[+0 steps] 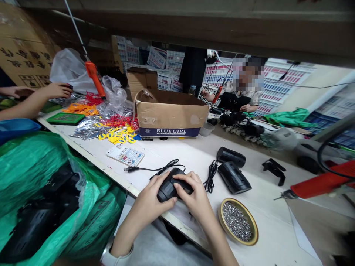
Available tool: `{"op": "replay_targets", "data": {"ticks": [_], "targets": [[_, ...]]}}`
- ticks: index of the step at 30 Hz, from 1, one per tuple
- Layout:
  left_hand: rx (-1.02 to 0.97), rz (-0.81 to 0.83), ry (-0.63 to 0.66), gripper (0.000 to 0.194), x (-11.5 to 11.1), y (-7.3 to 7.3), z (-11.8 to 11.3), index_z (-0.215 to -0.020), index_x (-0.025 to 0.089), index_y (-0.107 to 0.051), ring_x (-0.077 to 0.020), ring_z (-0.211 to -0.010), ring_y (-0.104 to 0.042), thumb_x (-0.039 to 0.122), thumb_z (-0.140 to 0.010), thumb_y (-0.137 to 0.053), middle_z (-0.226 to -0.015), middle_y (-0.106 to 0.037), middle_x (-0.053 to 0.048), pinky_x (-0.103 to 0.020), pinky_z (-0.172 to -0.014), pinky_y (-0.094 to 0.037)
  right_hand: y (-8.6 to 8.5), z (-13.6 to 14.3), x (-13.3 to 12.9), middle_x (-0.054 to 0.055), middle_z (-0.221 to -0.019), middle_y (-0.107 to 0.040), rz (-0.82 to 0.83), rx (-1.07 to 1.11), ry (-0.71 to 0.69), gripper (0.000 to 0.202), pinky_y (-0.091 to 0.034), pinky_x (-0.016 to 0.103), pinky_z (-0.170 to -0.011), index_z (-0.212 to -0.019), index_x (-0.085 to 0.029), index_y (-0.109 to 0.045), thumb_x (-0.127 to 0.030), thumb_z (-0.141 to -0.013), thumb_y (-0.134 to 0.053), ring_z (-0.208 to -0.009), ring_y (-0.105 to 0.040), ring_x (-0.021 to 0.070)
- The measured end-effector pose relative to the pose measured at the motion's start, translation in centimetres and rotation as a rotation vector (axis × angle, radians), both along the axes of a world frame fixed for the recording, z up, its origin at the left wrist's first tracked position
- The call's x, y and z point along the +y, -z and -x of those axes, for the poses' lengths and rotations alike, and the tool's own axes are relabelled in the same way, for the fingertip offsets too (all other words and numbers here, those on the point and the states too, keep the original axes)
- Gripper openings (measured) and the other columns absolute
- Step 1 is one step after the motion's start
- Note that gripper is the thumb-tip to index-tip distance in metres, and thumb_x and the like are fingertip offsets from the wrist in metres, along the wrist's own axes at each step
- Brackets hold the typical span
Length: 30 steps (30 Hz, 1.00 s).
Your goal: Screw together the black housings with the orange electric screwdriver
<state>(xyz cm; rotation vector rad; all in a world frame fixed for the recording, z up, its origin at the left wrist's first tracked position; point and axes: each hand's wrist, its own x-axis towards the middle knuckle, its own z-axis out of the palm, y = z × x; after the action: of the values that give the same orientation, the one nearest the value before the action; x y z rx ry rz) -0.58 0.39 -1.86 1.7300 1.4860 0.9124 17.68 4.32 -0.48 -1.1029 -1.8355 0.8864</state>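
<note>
My left hand is closed around the left end of a rounded black plastic housing, near the table's front edge. My right hand grips the housing's right side, thumb and fingers against its top. A black power cord with a two-pin plug lies behind it. To the right rest two similar black housings, one behind the other, with a bundled cord beside them. A yellow-rimmed bowl of small metal screws sits right of my right forearm.
A red electric screwdriver juts in at right, near a black bracket. Behind are a phone, a cardboard box and piled tags. Left stands a green sack of black parts; co-workers' hands are beyond.
</note>
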Motion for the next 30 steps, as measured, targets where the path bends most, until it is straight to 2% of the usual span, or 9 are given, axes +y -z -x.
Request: {"op": "replay_targets", "data": {"ticks": [9, 17, 23, 30], "targets": [[-0.054, -0.024, 0.047, 0.075, -0.4, 0.9, 0.7, -0.155, 0.032, -0.039, -0.0271, -0.145, -0.045, 0.040, -0.088, -0.071, -0.157, -0.048, -0.007, -0.046, -0.123, -0.037, 0.0, -0.3, -1.6, 0.006, -0.096, -0.063, -0.065, -0.129, 0.058, 0.022, -0.043, 0.039, -0.083, -0.116, -0.029, -0.073, -0.028, -0.097, -0.062, -0.096, -0.055, 0.0277], [-0.052, -0.021, 0.053, 0.075, -0.5, 1.0, 0.7, -0.155, 0.032, -0.039, -0.0285, -0.145, -0.046, 0.040, -0.087, -0.071, -0.157, -0.048, -0.008, -0.047, -0.123, -0.037, -0.1, -0.8, -1.5, 0.005, -0.094, -0.062, -0.133, -0.183, 0.042, 0.022, -0.045, 0.038, -0.080, -0.118, -0.028, -0.072, -0.029, -0.099, -0.061, -0.093, -0.056, 0.0264], [-0.017, -0.023, 0.029, 0.074, -0.5, 1.2, 0.4, -0.154, 0.035, -0.039, -0.0271, -0.142, -0.048, 0.038, -0.086, -0.071, -0.154, -0.050, -0.005, -0.044, -0.120, -0.040, -0.6, -1.1, -1.7, 0.005, -0.092, -0.062, -0.157, -0.248, 0.018, 0.020, -0.045, 0.038, -0.081, -0.118, -0.026, -0.072, -0.026, -0.100, -0.065, -0.093, -0.055, 0.0264], [0.047, -0.069, 0.046, 0.075, -0.2, 1.4, 0.2, -0.154, 0.030, -0.038, -0.0267, -0.137, -0.051, 0.034, -0.085, -0.069, -0.147, -0.054, -0.008, -0.044, -0.116, -0.043, -1.1, -0.6, -1.6, 0.004, -0.093, -0.064, -0.138, -0.280, 0.048, 0.021, -0.046, 0.038, -0.082, -0.116, -0.027, -0.073, -0.021, -0.097, -0.068, -0.094, -0.056, 0.0264]]}}
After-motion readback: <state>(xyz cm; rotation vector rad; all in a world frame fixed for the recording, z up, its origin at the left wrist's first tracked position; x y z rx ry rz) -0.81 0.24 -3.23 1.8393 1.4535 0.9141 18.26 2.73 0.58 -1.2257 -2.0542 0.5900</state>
